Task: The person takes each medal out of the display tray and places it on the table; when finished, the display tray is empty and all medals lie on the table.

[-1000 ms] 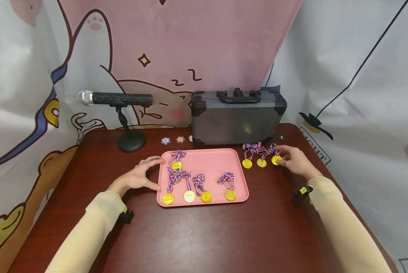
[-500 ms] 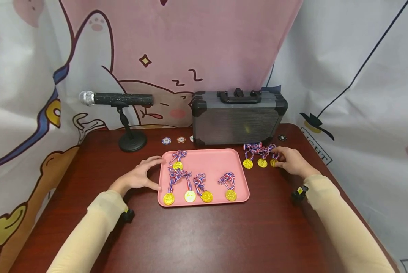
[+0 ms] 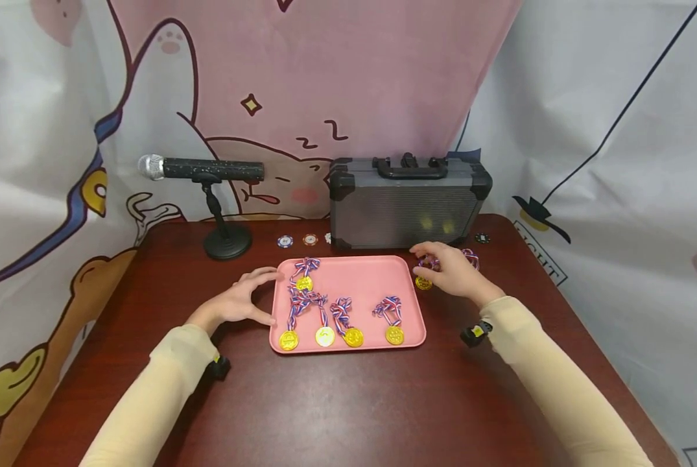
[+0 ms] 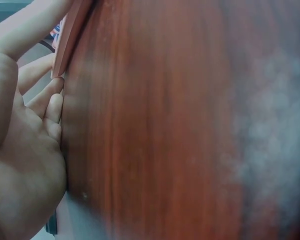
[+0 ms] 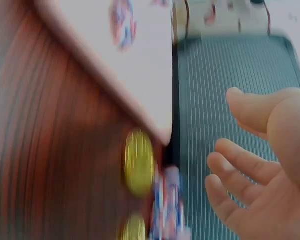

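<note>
My left hand (image 3: 234,300) rests at the left edge of a pink tray (image 3: 354,275), its thumb and fingers spread along the rim. In the left wrist view the fingers (image 4: 42,75) reach the rim. Several gold medals with striped ribbons lie on the tray, among them a medal (image 3: 395,335) at the front right. Beyond the tray's right edge, my right hand (image 3: 450,269) hovers over a row of medals, fingers apart and holding nothing. A gold medal (image 3: 423,283) shows beside its thumb; a ribbon (image 3: 471,257) shows behind it. The hand covers the others.
A dark ribbed case (image 3: 409,211) stands upright at the back, close behind the medals. A microphone on a stand (image 3: 225,240) is at the back left. Poker chips lie near the case, including a blue chip (image 3: 285,242) and a black chip (image 3: 482,238).
My right hand has come away from the rightmost medal of the row and moved left toward the tray, over the leftmost medal. The left hand and the tray have stayed put.
</note>
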Demonstrator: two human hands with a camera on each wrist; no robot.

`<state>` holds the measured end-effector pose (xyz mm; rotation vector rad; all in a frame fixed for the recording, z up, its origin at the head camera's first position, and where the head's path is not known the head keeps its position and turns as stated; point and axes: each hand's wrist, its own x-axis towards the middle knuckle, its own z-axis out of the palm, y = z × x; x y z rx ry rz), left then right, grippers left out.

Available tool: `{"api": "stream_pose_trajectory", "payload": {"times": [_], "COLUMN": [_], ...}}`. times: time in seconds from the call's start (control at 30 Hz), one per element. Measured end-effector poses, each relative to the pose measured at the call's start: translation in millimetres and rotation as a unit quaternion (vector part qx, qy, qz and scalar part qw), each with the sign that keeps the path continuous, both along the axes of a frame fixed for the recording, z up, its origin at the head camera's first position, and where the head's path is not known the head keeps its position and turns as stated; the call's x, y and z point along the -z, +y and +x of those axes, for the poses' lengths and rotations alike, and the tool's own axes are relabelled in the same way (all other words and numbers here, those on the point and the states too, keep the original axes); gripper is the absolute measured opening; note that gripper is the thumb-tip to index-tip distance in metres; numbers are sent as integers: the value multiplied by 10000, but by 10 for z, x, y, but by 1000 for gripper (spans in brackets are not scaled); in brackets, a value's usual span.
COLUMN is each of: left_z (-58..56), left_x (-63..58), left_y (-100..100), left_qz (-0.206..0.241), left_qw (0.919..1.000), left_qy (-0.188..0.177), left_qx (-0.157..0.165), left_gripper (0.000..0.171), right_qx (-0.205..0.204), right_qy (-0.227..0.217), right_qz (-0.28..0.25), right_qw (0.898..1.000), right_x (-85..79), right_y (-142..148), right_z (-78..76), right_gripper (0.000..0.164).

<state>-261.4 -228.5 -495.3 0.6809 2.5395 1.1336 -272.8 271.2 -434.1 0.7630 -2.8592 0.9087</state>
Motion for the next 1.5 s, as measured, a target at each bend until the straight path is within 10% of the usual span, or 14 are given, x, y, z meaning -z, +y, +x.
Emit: {"api": "stream_pose_trajectory", "payload": {"times": [0.27,0.6,0.83,1.23,1.5], "left_z": [0,-31,-32,-30,-7], "left_x": [23,-14,16,14,0], "left_y": [7,-5,-27,-5,-4], "left_qz": [-25,-89,-141,-53,-27], "left_qw": [10000,9999,9999,10000,10000], "left_qy": [-69,-118,-92,-9,-10], "left_qx": [16,-11,-20,-16,-9], "left_gripper": [102,101,102,101,102], "right_qx": [-1077,-1437,-1540,-1452,-1124], "right_qy": [-807,-1335,-1393,-231,-623], "right_qz": [-344,-450,-16,1478,602], "right_qw": [9903,9795,9782,9780,9899], "right_x": [13,162,287,278,309], "right_y": [-1006,-1785,-2060,-2333,-2251], "right_z": [-80,-268,-302,-268,-304], "right_gripper": [44,44,39,30,13]}}
